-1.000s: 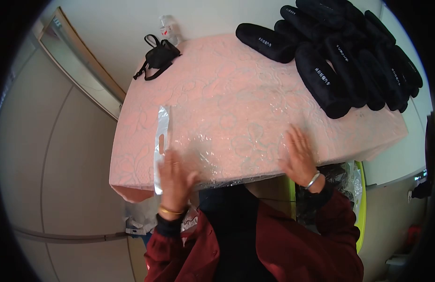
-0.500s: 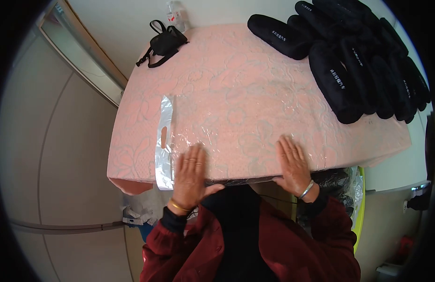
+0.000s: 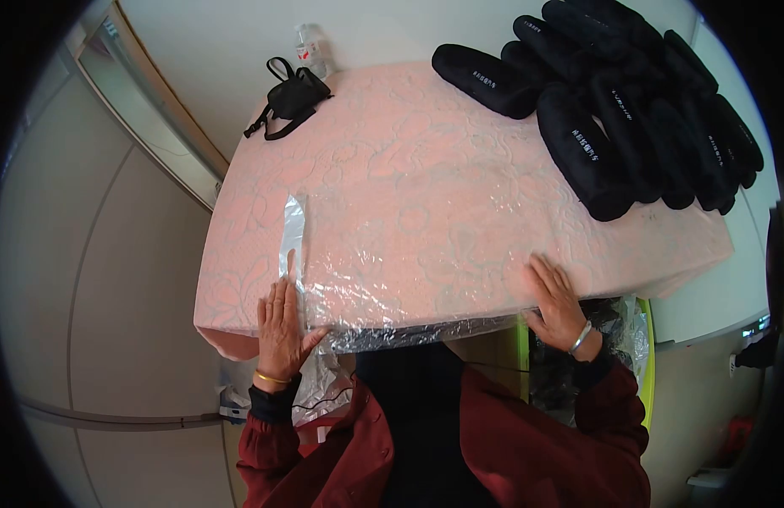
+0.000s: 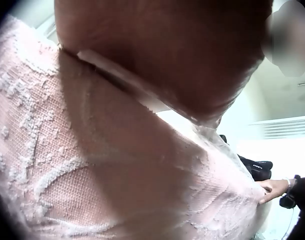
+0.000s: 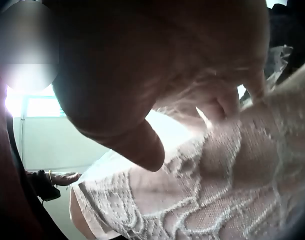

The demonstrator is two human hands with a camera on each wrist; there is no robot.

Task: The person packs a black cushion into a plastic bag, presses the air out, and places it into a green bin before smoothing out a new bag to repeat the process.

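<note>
A clear plastic bag lies flat on the pink patterned cloth, its near part hanging over the table's front edge. Along its left side runs a silvery strip with a handle slot. My left hand rests on the lower end of that strip, fingers straight and thumb spread. My right hand lies with extended fingers at the front edge, near the bag's right end. In the right wrist view the right hand touches the cloth with its fingertips. The left hand fills the top of the left wrist view.
Several black cylindrical cushions are piled at the back right. A small black bag and a clear bottle stand at the back left. Below the table's right front is a yellow-green container holding dark, plastic-wrapped things.
My left hand has moved left onto the silvery strip, and my right hand has shifted slightly right. More of the bag's near edge shows hanging over the front.
</note>
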